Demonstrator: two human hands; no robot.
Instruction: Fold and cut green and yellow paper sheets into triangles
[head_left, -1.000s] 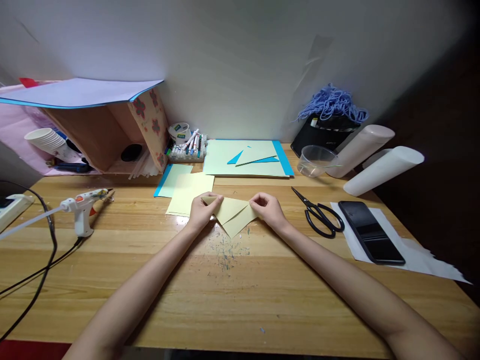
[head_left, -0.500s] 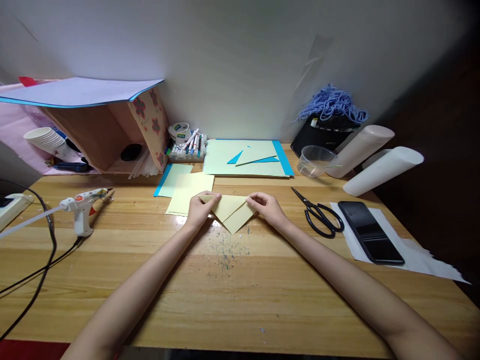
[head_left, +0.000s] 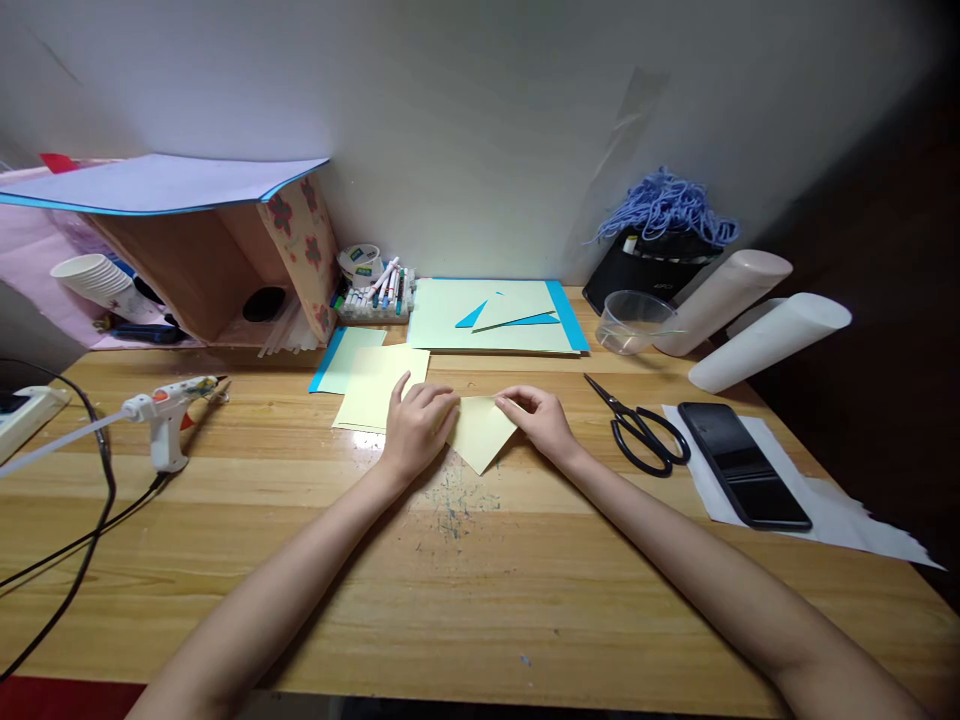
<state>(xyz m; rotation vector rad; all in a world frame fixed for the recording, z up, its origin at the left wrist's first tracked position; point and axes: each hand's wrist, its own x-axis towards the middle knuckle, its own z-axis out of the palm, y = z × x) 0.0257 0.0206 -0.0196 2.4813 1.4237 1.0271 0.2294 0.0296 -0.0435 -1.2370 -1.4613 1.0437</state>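
A folded sheet of pale yellow paper is held between my two hands over the middle of the desk, one corner pointing towards me. My left hand grips its left side with thumb and forefinger, hiding that part, while another finger sticks up. At the upper right corner, my right hand pinches the paper between thumb and fingers. Just behind my left hand lie more pale yellow sheets, partly over a blue-edged pale green sheet. Black-handled scissors lie to the right of my right hand.
A white hot glue gun with its cable stands at left. Behind are a pink box, markers and a paper stack with blue scraps. A clear cup, white rolls and a phone are at right.
My left hand has turned over the paper and shifted right, covering its left part. The diagonal flap edge seen before no longer shows. My right hand keeps its pinch.
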